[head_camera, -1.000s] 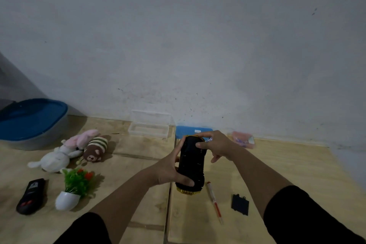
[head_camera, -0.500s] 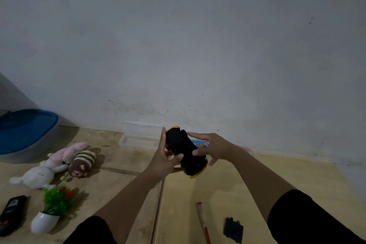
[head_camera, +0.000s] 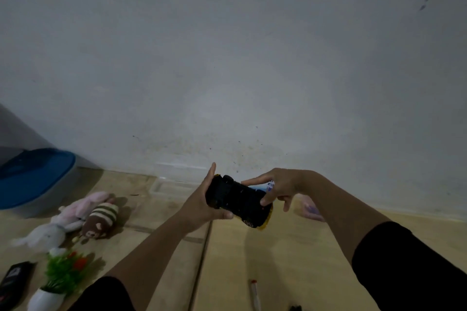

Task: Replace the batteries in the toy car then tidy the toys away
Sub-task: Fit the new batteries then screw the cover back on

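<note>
A black toy car [head_camera: 236, 198] with a yellow edge is held upside down above the wooden floor, tilted with one end down to the right. My left hand [head_camera: 202, 203] grips its left end from below and behind. My right hand [head_camera: 276, 188] rests thumb and forefinger on the car's right end and pinches a small battery [head_camera: 270, 185] against it. A screwdriver [head_camera: 254, 294] lies on the floor below, and a corner of the black battery cover [head_camera: 295, 308] shows at the bottom edge.
On the left lie a white-pink plush rabbit [head_camera: 63, 222], a striped brown plush [head_camera: 101, 219], a small potted plant [head_camera: 60, 280], a black remote [head_camera: 14, 283] and a grey tub with blue lid [head_camera: 35, 184]. A clear box [head_camera: 171, 184] stands by the wall, a pink bag [head_camera: 309, 208] behind my right wrist.
Both hands have lifted the car from near the floor and turned it from lengthwise to slanted. The view has tilted up toward the wall.
</note>
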Demonstrator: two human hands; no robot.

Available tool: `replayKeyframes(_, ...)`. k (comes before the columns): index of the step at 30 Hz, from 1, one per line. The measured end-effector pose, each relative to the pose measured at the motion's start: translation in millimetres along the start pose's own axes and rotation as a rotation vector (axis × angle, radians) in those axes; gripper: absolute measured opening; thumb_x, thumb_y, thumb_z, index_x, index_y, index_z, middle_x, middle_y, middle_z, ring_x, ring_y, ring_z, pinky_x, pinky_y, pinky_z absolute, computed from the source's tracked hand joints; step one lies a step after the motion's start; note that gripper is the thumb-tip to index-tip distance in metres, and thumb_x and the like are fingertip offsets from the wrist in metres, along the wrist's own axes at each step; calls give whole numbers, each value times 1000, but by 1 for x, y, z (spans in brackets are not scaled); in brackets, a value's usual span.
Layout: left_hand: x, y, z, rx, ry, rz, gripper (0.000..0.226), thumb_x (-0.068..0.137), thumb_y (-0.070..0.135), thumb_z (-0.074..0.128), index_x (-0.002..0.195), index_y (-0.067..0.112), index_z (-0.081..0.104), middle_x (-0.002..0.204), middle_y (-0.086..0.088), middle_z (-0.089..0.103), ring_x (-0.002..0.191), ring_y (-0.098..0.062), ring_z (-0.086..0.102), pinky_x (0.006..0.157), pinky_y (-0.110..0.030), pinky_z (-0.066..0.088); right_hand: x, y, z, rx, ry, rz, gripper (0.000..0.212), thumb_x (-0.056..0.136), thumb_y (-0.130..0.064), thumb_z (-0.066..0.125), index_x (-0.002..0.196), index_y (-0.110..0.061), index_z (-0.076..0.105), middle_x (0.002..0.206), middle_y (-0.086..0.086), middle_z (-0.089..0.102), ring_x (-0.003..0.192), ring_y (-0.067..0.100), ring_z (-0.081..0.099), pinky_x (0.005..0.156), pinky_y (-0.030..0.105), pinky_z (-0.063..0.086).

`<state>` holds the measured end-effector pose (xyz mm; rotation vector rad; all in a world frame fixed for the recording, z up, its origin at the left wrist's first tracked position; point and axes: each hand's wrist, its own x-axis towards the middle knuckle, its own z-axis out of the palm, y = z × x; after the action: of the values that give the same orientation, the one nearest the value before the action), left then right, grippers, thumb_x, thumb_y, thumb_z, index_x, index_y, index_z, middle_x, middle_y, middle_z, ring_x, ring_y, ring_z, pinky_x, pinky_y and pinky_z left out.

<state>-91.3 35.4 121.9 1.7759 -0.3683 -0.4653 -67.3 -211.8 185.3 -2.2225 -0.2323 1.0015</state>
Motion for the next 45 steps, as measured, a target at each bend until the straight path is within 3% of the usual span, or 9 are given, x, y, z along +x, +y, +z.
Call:
replayKeyframes(6,6,-14,1,145,18,-5,99,54,22,92,134,42,36,130,12,51,119,-6,53,96,-24,48,6,-5,-5,-141,34,59,60,83,-18,69,133,-44,47,97,4,51,52,19,48,61,36,60)
replayKeyframes(9,8,-13,1,36,134,-8,86,61,12,88,131,29,41,123,6,54,109,-5,57,80,-15,51,13,-5,7,-98,386,-35,38,86,-33,66,123,-24,59,115,2,58,56,19,56,49,26,51)
replayKeyframes(11,12,-13,-2,-4,173,4,81,65,7,85,132,24,41,119,7,54,105,-1,56,74,-10,50,21,-10,21,-97,621,-53,27,89,-36,60,104,-13,64,103,9,63,66,17,54,54,24,43)
replayKeyframes(13,16,-14,-9,20,175,13,82,65,12,85,133,25,40,118,11,54,106,0,56,76,-9,49,30,-13,36,-98,798,-34,27,90,-35,58,92,-8,62,89,7,60,76,18,51,61,27,37)
replayKeyframes(18,15,-15,-32,159,126,21,89,62,21,88,136,27,38,118,12,53,109,-12,55,91,-24,46,33,-26,50,73,1146,-21,32,91,-37,57,76,-10,47,75,7,48,69,29,56,54,26,29)
replayKeyframes(29,13,-14,-47,54,-55,69,91,52,30,89,131,33,43,122,16,58,113,-11,57,96,-40,50,64,-93,103,60,1200,-54,23,90,-31,58,82,-9,58,82,6,61,74,17,52,58,19,31)
replayKeyframes(32,13,-17,-58,47,-65,65,90,56,25,90,132,33,42,121,15,57,112,-9,57,95,-38,51,63,-99,105,93,1215,-56,19,87,-28,62,83,-9,63,80,1,63,75,16,56,62,14,36)
replayKeyframes(36,13,-17,-63,70,-61,73,95,61,24,89,138,32,35,124,11,53,112,-11,54,93,-29,49,57,-102,103,68,1175,-21,15,86,-20,64,96,-11,66,95,3,68,84,15,60,76,20,43)
replayKeyframes(45,21,-16,-63,90,-26,75,97,60,20,89,139,32,35,125,8,52,112,-13,54,89,-22,46,43,-97,99,-10,1051,-3,26,85,-15,64,111,-11,68,106,11,63,100,22,58,84,22,39)
